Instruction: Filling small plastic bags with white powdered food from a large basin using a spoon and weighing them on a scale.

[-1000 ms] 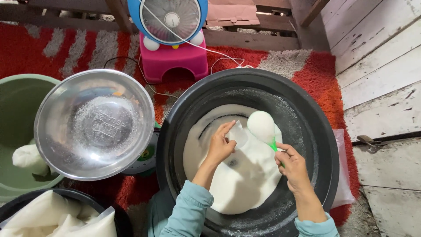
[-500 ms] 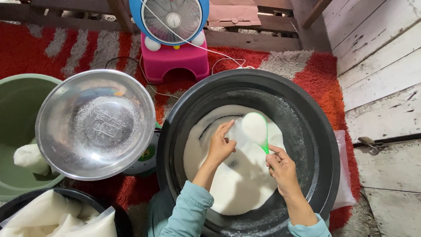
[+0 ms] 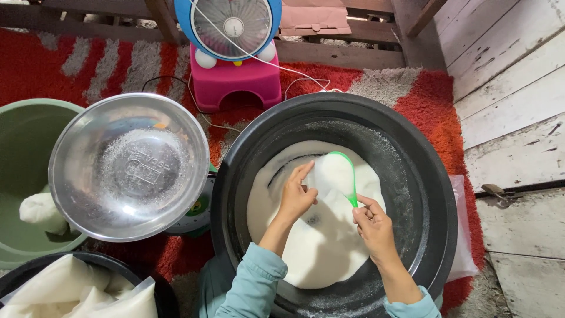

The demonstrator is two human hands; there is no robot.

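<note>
Green scoop (image 3: 340,176), heaped with white powder, held over the white powder (image 3: 318,235) inside a large black basin (image 3: 435,235) on the red rug (image 3: 435,112). Right hand (image 3: 374,227) grips the scoop's handle; left hand (image 3: 297,194), fingers loosely extended and grasping nothing, touches the heap. Left: steel bowl (image 3: 129,168), green tub (image 3: 23,135). Far: fan (image 3: 229,23) on pink stool (image 3: 238,79).
</note>
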